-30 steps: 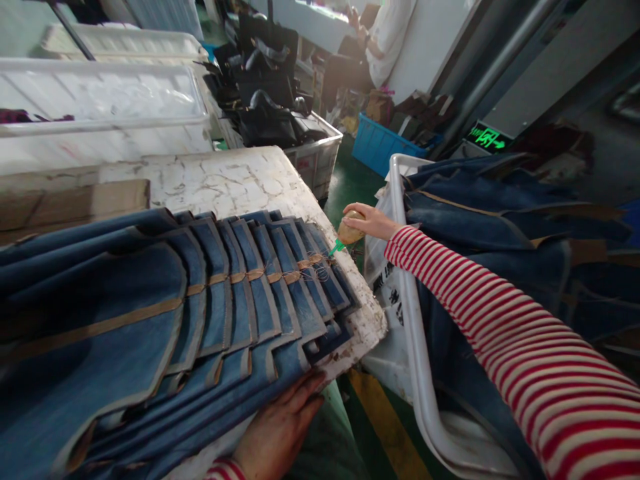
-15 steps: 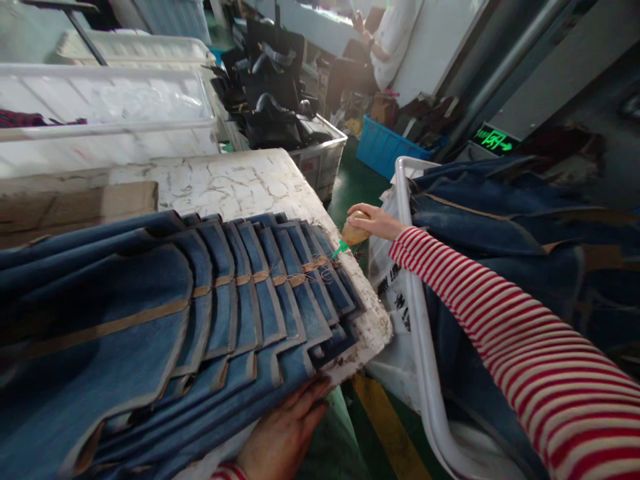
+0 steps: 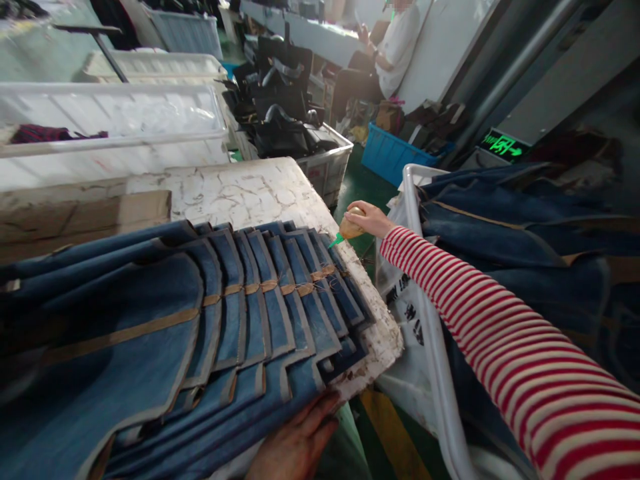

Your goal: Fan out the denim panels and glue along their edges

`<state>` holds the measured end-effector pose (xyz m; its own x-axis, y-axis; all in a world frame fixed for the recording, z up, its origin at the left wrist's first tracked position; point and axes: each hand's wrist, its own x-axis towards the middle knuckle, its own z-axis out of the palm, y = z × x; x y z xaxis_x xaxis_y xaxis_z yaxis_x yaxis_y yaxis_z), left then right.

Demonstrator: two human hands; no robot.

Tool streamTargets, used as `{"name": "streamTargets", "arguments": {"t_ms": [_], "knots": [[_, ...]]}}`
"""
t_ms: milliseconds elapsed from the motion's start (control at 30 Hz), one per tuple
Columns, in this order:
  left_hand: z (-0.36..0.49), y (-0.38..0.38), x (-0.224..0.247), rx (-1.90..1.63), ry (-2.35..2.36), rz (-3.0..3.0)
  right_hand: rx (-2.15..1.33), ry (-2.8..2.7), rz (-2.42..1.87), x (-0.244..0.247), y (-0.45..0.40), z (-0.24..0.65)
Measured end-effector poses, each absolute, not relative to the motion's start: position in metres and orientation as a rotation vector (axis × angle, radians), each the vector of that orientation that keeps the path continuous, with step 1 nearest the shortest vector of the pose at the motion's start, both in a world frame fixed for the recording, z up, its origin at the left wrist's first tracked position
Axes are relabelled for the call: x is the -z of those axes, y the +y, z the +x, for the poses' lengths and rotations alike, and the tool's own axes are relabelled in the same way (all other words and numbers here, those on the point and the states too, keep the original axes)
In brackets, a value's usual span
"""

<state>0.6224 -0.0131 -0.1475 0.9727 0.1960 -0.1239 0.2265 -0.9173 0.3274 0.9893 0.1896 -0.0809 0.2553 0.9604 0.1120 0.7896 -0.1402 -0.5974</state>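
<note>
Overlapping blue denim pieces (image 3: pixel 250 320) with grey edges and tan strips lie fanned out on a worn white table (image 3: pixel 240 187). My right hand (image 3: pixel 369 219), in a red-and-white striped sleeve, is closed around a yellowish squeeze bottle (image 3: pixel 351 228). The bottle's green nozzle (image 3: pixel 337 240) points down-left at the upper right edge of the fanned pieces. My left hand (image 3: pixel 300 440) lies at the near edge of the stack, its fingers stretched out against the lowest denim; the fingertips are partly hidden.
A white bin (image 3: pixel 440 373) full of denim stands right of the table. Cardboard (image 3: pixel 145 208) lies at the table's back left. Behind are white tubs (image 3: pixel 165 143), a crate of black items (image 3: pixel 325 167), a blue crate (image 3: pixel 395 155) and a seated person (image 3: pixel 400 50).
My right hand has moved the bottle up and slightly left along the pieces' edge, away from the tan strips. The whole view has shifted slightly.
</note>
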Motion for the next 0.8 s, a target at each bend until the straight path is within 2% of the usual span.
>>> {"name": "streamTargets", "arguments": {"t_ms": [400, 700, 800], "knots": [[0.62, -0.012, 0.157, -0.076, 0.307, 2.865, -0.341, -1.404, -2.114, 0.087, 0.221, 0.992], [0.617, -0.014, 0.163, -0.209, 0.339, 2.889, -0.896, -1.437, -2.286, 0.07, 0.186, 1.0], [0.617, -0.015, 0.165, -0.185, 0.336, 2.876, -0.953, -1.465, -2.277, 0.071, 0.18, 0.999]]}}
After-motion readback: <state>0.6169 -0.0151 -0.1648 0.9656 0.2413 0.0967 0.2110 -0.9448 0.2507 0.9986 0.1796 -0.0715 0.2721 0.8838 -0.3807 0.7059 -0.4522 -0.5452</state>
